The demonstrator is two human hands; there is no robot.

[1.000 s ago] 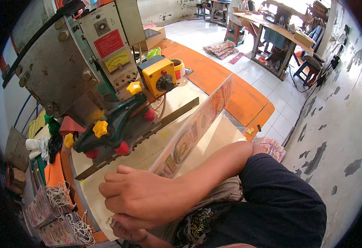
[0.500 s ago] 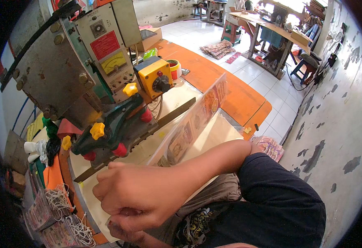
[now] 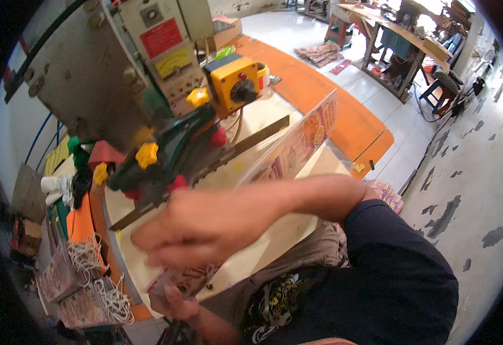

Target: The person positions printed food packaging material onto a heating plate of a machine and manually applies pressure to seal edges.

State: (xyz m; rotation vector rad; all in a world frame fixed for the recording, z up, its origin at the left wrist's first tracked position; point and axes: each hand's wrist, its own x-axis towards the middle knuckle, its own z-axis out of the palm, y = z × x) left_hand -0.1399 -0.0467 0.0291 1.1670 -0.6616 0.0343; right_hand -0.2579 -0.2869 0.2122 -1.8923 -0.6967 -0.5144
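Observation:
My right hand [image 3: 197,224] is smeared by motion above the pale work surface [image 3: 257,241]. Its fingers curl downward, and whether they pinch anything is unclear. Below it, my left hand [image 3: 179,305] grips a printed plastic piece [image 3: 191,279] with reddish pictures, thumb on its face; the upper part is hidden behind my right hand. Beyond my right forearm a clear printed plastic sheet [image 3: 303,141] stands on edge, slanting across the surface. Facing me is a press machine with a dark green clamp arm [image 3: 185,138], yellow star knobs [image 3: 147,155] and a long metal bar [image 3: 263,138].
A yellow control box [image 3: 234,80] sits on the machine beside the orange table [image 3: 314,86]. At lower left lie printed bags with white cords [image 3: 85,302]. Another printed stack [image 3: 386,195] is beyond my right elbow. A peeling wall [image 3: 458,190] rises on the right.
My right hand has lifted away from my left, uncovering the printed plastic piece in the left hand. The whole view has shifted, with the machine now slightly further right.

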